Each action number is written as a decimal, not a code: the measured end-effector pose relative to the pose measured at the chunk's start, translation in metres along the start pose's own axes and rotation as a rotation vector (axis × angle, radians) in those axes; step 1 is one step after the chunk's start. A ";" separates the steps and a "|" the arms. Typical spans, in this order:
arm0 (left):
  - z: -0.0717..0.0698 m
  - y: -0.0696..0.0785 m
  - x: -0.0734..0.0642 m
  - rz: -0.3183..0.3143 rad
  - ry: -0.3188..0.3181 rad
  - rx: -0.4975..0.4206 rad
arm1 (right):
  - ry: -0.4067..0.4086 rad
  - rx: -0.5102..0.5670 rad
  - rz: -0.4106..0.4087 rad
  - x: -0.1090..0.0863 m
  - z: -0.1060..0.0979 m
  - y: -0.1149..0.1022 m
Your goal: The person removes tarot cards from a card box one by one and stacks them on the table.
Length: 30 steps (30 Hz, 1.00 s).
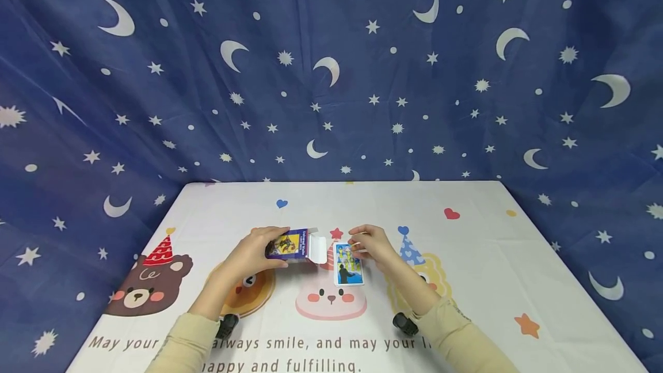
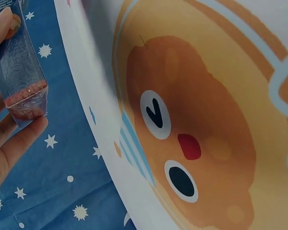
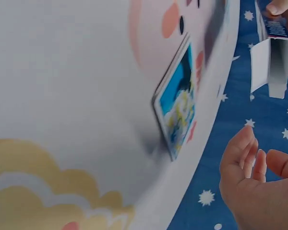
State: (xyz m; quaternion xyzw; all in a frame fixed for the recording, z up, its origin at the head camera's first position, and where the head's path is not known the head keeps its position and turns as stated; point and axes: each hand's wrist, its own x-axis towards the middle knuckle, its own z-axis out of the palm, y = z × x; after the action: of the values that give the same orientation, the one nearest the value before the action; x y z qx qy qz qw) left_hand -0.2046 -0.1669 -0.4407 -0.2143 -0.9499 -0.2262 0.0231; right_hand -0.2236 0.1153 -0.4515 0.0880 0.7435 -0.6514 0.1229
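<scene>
My left hand (image 1: pixel 254 255) grips a blue and purple card box (image 1: pixel 291 244), thumb on one side and fingers on the other. A white flap (image 1: pixel 318 250) stands out from the box's right end. Through that opening, the right wrist view shows a hollow grey inside. Flat on the table lies a small deck of cards (image 1: pixel 348 265), its top card blue with yellow and white figures. By the deck's upper right edge is my right hand (image 1: pixel 374 246), fingers loosely bent and holding nothing. In the right wrist view a gap separates these fingertips from the deck.
A white tablecloth (image 1: pixel 476 281) printed with cartoon animals and lettering covers the table. Behind and beside it hangs a dark blue curtain (image 1: pixel 362 131) with moons and stars. Black wrist devices show at the left wrist (image 1: pixel 227 326) and right wrist (image 1: pixel 405 324).
</scene>
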 end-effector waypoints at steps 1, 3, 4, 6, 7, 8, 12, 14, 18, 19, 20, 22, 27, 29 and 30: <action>0.000 -0.001 0.000 0.008 0.005 0.004 | -0.008 0.002 -0.005 0.000 0.002 -0.001; 0.001 -0.001 0.001 0.016 0.008 0.007 | -0.027 0.014 -0.010 -0.001 0.006 -0.004; 0.002 -0.002 0.002 0.021 0.008 0.008 | -0.037 0.023 -0.009 -0.001 0.008 -0.004; 0.003 -0.002 0.003 0.029 0.008 0.013 | -0.059 0.041 -0.011 -0.002 0.011 -0.005; 0.004 -0.002 0.003 0.029 0.007 0.012 | -0.070 0.049 -0.011 -0.002 0.013 -0.006; 0.004 -0.001 0.004 0.027 0.007 0.010 | -0.080 0.056 -0.011 -0.003 0.015 -0.006; 0.005 0.000 0.005 0.025 0.010 0.004 | -0.111 0.072 -0.010 -0.004 0.021 -0.007; 0.005 0.001 0.006 0.022 0.011 0.000 | -0.119 0.072 -0.011 -0.004 0.025 -0.008; 0.005 0.003 0.005 0.020 0.014 0.001 | -0.133 0.071 -0.023 -0.004 0.033 -0.011; 0.005 0.003 0.005 0.020 0.016 0.005 | -0.137 0.071 -0.030 -0.004 0.034 -0.012; 0.005 0.003 0.004 0.018 0.017 0.004 | -0.142 0.070 -0.035 -0.005 0.036 -0.013; 0.004 0.004 0.004 0.019 0.020 0.004 | -0.146 0.068 -0.043 -0.005 0.039 -0.015; 0.003 0.007 0.005 0.033 0.014 0.003 | -0.147 0.084 -0.042 -0.005 0.043 -0.017; 0.003 0.008 0.007 0.033 0.013 0.003 | -0.145 0.088 -0.034 -0.005 0.043 -0.017; 0.003 0.008 0.007 0.033 0.015 0.006 | -0.143 0.087 -0.033 -0.004 0.043 -0.017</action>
State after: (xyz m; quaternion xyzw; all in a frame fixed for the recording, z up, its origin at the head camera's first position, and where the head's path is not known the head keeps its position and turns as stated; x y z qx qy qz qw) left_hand -0.2075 -0.1562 -0.4385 -0.2281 -0.9468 -0.2246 0.0344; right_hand -0.2215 0.0702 -0.4393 0.0342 0.7052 -0.6897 0.1609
